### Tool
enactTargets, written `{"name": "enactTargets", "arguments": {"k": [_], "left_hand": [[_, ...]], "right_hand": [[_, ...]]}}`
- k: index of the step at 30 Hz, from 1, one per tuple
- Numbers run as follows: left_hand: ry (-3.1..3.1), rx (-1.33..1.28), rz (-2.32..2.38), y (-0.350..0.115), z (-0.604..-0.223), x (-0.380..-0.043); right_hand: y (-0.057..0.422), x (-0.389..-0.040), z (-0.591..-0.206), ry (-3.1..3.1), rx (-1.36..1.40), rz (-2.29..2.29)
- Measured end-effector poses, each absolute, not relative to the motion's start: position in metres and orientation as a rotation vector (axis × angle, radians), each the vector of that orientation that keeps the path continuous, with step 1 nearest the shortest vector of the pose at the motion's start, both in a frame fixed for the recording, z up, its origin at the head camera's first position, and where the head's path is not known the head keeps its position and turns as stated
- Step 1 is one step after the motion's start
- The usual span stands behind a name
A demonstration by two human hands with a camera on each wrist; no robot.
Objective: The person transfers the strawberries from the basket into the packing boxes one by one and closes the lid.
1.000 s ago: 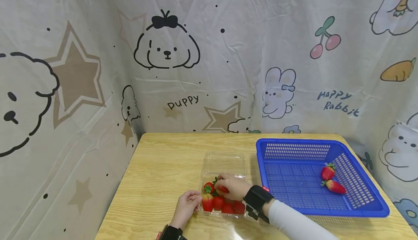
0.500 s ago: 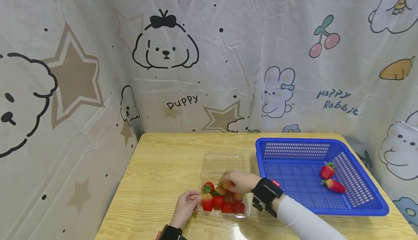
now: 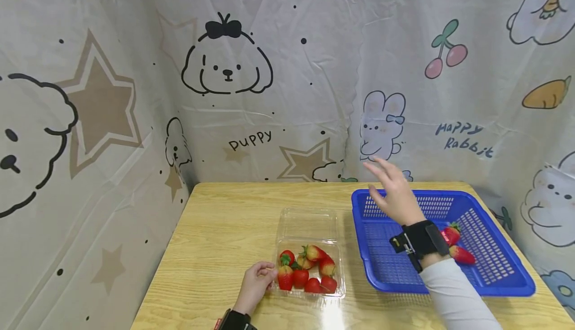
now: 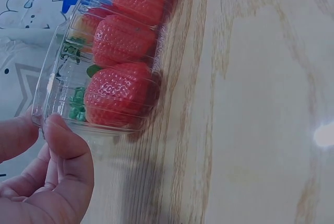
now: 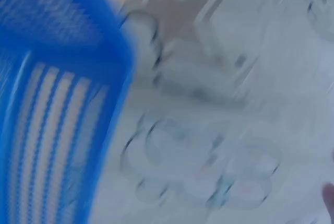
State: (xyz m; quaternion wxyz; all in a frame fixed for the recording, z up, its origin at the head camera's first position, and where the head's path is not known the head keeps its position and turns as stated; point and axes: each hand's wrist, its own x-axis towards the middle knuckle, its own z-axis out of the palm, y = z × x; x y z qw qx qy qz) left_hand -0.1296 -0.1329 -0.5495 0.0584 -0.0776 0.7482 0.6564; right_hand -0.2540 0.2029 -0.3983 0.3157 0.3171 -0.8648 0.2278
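A clear plastic clamshell box (image 3: 307,224) lies on the table with its lid folded back. Several strawberries (image 3: 300,278) fill its near part, most of them red, some with pale yellowish tops. At the box's left edge my left hand (image 3: 257,285) pinches the rim between thumb and forefinger, plain in the left wrist view, where red strawberries (image 4: 117,96) show through the wall. My right hand (image 3: 395,192) is raised over the back left of the blue basket (image 3: 449,290), fingers spread and holding nothing. Only a blurred fingertip (image 5: 329,198) of it appears in the right wrist view.
Two strawberries (image 3: 462,255) lie in the right part of the basket, one partly hidden by the right wrist strap. The wooden table (image 3: 215,230) ends at a printed curtain (image 3: 269,110) behind and at the left.
My right hand has let go of a strawberry in the box, then risen away to the right, above the basket. The left hand keeps its pinch on the rim.
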Motion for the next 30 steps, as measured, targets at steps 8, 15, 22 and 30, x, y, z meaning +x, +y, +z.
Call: {"name": "enactTargets", "arguments": {"k": [8,15,22,30], "left_hand": [[2.242,-0.232,1.989,-0.135,-0.554,-0.131],[2.262,-0.233,1.973,-0.134,-0.553,-0.131],[2.253,-0.237,1.969,-0.134,-0.552,-0.130],[2.218,-0.223,1.998,-0.134,-0.545,-0.130]], "right_hand": [[0.271,-0.256,-0.438,-2.359,0.322,0.580],[0.313,-0.246,-0.471,-2.547,-0.199,0.688],[0.335,-0.238,-0.494,-2.807,-0.577,0.814],[0.347,-0.234,-0.513,-3.085,-0.519,0.828]]}}
